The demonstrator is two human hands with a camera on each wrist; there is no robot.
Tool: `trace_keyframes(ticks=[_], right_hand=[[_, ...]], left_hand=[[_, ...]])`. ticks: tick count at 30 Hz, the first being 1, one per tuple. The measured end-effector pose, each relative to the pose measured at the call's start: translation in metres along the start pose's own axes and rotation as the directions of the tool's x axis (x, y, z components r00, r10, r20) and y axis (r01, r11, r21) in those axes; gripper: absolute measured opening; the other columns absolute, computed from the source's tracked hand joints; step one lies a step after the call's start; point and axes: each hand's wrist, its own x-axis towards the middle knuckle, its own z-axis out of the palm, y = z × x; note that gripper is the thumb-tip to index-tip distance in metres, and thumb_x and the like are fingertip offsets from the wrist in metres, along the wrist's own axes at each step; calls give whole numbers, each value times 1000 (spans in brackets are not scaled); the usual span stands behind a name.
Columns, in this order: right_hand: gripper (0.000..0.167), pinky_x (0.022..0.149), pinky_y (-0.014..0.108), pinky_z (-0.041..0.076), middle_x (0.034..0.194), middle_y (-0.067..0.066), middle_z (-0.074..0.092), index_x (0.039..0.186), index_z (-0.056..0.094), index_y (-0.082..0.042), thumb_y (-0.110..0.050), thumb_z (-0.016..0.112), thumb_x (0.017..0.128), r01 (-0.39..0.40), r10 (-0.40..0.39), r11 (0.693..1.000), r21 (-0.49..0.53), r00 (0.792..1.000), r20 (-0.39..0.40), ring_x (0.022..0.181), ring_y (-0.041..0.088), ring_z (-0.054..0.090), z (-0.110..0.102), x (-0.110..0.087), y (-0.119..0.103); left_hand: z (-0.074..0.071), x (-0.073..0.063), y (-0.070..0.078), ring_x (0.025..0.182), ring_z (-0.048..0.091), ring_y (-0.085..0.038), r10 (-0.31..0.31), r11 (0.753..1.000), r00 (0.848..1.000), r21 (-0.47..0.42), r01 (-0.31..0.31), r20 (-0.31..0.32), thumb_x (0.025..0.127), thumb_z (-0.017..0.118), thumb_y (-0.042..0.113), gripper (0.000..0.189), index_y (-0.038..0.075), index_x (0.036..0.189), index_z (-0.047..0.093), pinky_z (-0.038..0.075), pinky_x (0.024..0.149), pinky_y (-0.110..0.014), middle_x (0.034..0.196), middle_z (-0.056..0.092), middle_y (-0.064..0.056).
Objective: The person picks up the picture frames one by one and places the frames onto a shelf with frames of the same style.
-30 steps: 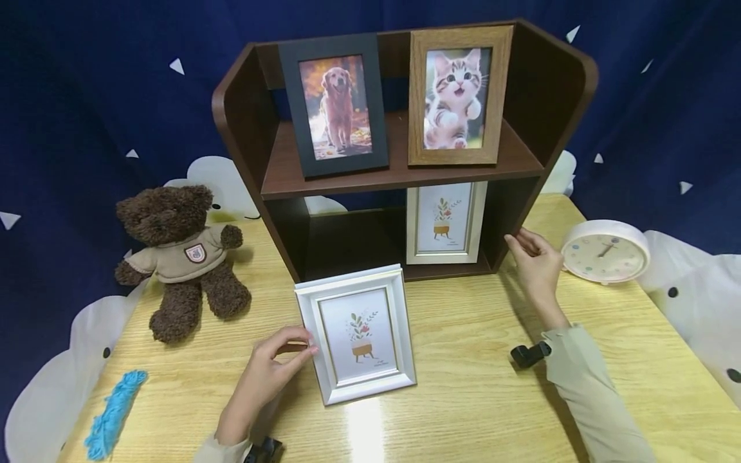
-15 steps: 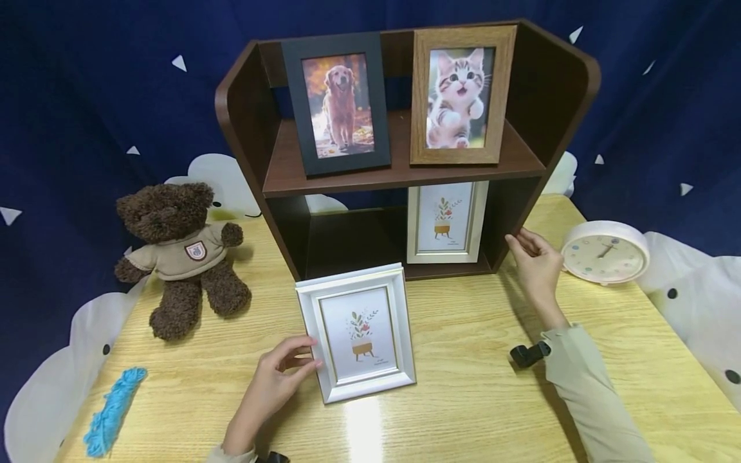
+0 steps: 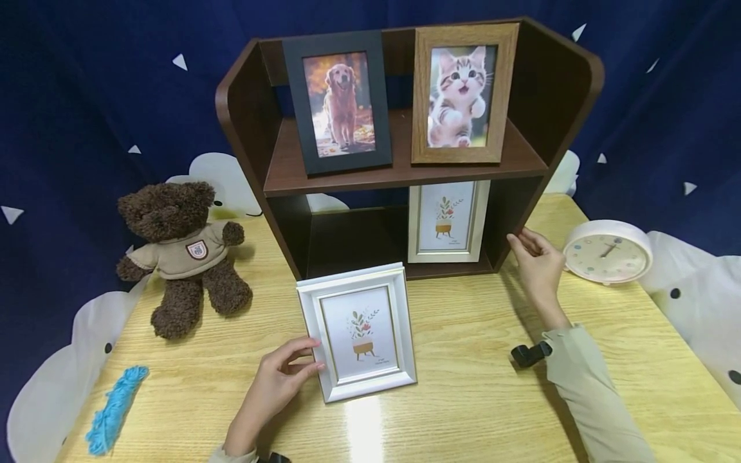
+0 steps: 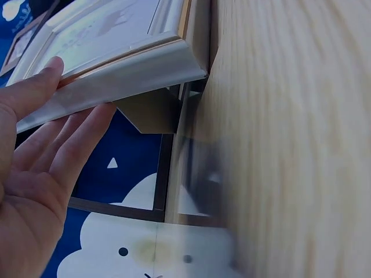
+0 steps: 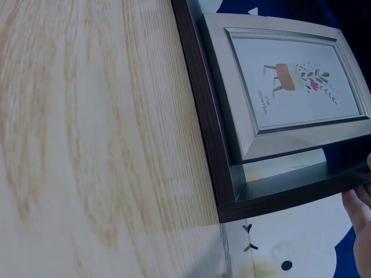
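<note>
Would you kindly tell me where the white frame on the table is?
The white frame stands below the head view's centre, before the brown shelf, its left edge in the left hand.

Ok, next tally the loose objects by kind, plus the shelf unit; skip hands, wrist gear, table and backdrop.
Picture frames: 4 (dark frame, wooden frame, cream frame, white frame)
Teddy bear: 1
Clock: 1
Blue yarn-like bundle: 1
Shelf unit: 1
Total: 8
</note>
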Motion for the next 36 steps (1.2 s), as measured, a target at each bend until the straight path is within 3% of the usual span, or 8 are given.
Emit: trace_keyframes(ticks=[8,11,18,21,31,36], right_hand=[[34,73,4,50,103,5,69,112,67,5,-14,73,84,-6,6,1000,-9,1000,-2,78,-16,58,0,-2,-4],[34,74,5,51,105,9,69,112,67,5,-14,73,84,-3,3,1000,-9,1000,-3,78,-16,59,1,-2,-4],[31,73,4,50,107,22,64,110,65,11,-5,71,84,-2,2,1000,14,1000,23,76,-16,58,-2,-15,-37],[32,73,4,50,108,27,62,111,64,11,-5,70,84,-6,6,1000,6,1000,22,76,-16,57,-2,-15,-39],[33,74,4,50,111,25,63,113,67,5,-12,72,85,-10,10,1000,-13,1000,10,77,-18,56,-1,-3,-7],[35,75,6,51,109,18,67,112,67,4,-15,73,84,-14,14,1000,-23,1000,-1,80,-15,59,0,-2,-3]], left_hand=[[0,1,4,95,63,-2,14,999,1000,34,-14,4,68,73,-18,42,-6,107,61,60,64,-30,101,63,-25],[-1,1,6,95,63,-1,-10,998,1000,54,10,3,69,74,-15,42,-4,107,62,61,63,-30,102,64,-24],[-1,1,5,95,63,0,-38,999,999,40,37,22,70,73,-17,43,-2,109,61,60,62,-30,104,64,-22],[-1,2,5,96,63,-1,-39,999,999,24,38,26,71,72,-17,42,-3,109,61,60,62,-31,104,63,-23],[-3,4,3,95,63,-2,-47,998,998,-36,48,29,70,72,-17,42,-7,109,61,60,62,-31,104,62,-27],[-3,6,3,95,64,-2,-36,998,999,-51,37,20,69,72,-19,42,-7,109,61,60,63,-31,105,63,-26]])
